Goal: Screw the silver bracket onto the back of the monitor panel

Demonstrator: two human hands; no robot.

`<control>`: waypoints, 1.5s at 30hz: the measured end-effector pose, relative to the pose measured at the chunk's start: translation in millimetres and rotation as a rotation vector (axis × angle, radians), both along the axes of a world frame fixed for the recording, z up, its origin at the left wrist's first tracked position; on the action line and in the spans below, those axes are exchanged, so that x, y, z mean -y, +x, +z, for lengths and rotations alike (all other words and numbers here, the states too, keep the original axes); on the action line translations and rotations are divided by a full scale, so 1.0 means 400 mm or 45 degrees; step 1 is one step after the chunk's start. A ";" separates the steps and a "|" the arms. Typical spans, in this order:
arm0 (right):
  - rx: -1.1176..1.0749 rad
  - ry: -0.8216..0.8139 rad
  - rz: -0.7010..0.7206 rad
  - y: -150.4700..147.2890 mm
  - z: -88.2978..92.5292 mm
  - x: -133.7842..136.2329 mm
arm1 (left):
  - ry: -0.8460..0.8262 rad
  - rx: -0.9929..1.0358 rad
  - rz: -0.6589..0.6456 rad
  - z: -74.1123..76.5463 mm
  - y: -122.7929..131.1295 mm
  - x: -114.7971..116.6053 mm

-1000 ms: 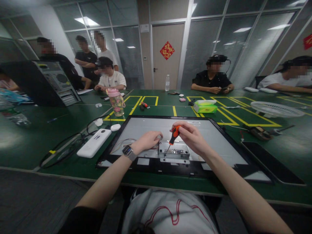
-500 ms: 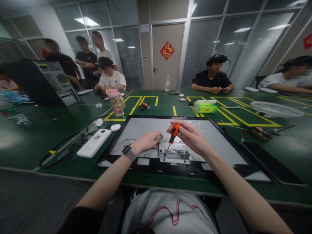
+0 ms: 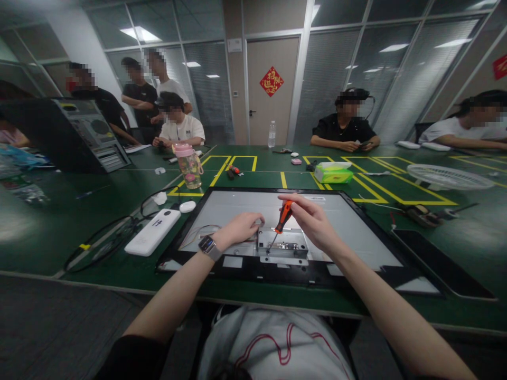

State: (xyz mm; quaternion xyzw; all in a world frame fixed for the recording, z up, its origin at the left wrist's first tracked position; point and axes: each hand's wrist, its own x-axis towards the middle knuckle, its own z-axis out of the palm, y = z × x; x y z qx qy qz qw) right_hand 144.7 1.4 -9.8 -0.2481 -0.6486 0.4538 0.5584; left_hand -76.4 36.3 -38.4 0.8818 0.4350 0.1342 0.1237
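An orange and black screwdriver (image 3: 284, 216) leans in my right hand (image 3: 311, 217), its handle held between thumb and fingers. Its thin shaft slopes down and left, and the tip meets the left part of a silver metal bracket (image 3: 295, 254). My left hand (image 3: 242, 228), with a watch on its wrist, curls its fingers at the bracket's upper left corner; the fingertips are partly hidden. The bracket sits near the front edge of a large flat display panel (image 3: 222, 203) with a black frame, lying on the table. Thin wires (image 3: 198, 232) run on the panel left of my hand.
Left of the panel lie a white power bank (image 3: 152, 232), a small white case (image 3: 187, 206) and black cables (image 3: 103, 243). A pink-lidded bottle (image 3: 189, 169) stands behind. A black slab (image 3: 441, 264) and a power tool (image 3: 428, 215) lie right. Several people sit or stand around the green table (image 3: 130, 285).
The fingers of my right hand have shifted slightly on the screwdriver handle, which tilts a little more to the right. My left hand and the bracket have stayed in place.
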 end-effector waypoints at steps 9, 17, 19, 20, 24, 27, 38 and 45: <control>-0.136 -0.169 0.178 -0.008 0.013 0.012 | 0.011 0.008 -0.011 -0.005 -0.003 -0.004; -0.098 -0.156 0.203 -0.009 0.012 0.013 | 0.015 0.009 -0.006 -0.004 -0.002 -0.003; -0.062 -0.125 0.110 -0.007 0.005 0.008 | 0.015 0.009 -0.014 -0.005 -0.003 -0.004; -0.045 -0.104 0.067 -0.006 0.002 0.006 | 0.015 0.009 -0.016 -0.005 -0.003 -0.004; 0.009 -0.025 0.020 -0.002 -0.004 0.004 | 0.020 0.006 -0.013 -0.008 -0.004 -0.006; 0.023 -0.028 0.057 -0.003 -0.002 0.005 | 0.025 0.001 -0.006 -0.009 -0.003 -0.006; -0.132 -0.131 0.148 -0.012 0.001 0.005 | 0.015 0.013 -0.009 -0.008 -0.005 -0.006; -0.170 -0.221 0.360 -0.011 0.020 0.020 | 0.023 0.020 -0.022 -0.015 -0.008 -0.010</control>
